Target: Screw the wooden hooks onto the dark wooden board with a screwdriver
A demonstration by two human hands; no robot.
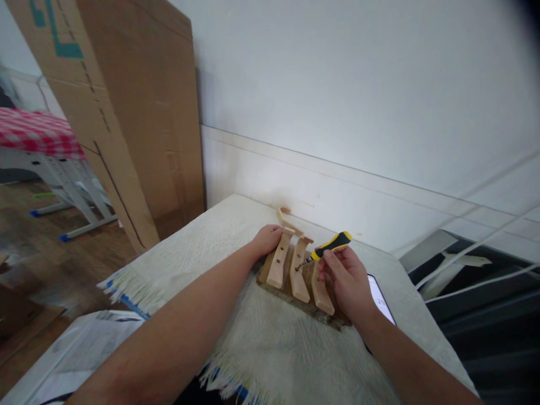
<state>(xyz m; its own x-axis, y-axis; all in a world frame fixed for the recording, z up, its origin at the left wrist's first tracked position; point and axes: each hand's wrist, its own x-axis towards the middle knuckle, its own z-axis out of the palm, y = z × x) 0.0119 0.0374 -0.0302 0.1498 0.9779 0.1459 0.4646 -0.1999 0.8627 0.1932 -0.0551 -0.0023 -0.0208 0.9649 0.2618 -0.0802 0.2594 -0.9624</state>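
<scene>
A dark wooden board (287, 289) lies on the cloth-covered table with three pale wooden hooks fixed across it: a left hook (277, 267), a middle hook (298, 281) and a right hook (323, 295). Screw heads show on the left hook. My left hand (269, 239) is closed on the board's far left edge, its fingertips partly hidden. In my right hand (343, 275) is a yellow and black screwdriver (333, 246), tilted, its tip at a screw in the middle hook. Behind the board is another curved wooden piece (291, 221); whether it touches the board I cannot tell.
A phone (381, 298) lies right of the board, partly behind my right wrist. The white fringed cloth (185, 259) covers the table, which stands against a white wall (337, 101). A tall cardboard box (147, 112) rises at the left. Dark items stand at the right.
</scene>
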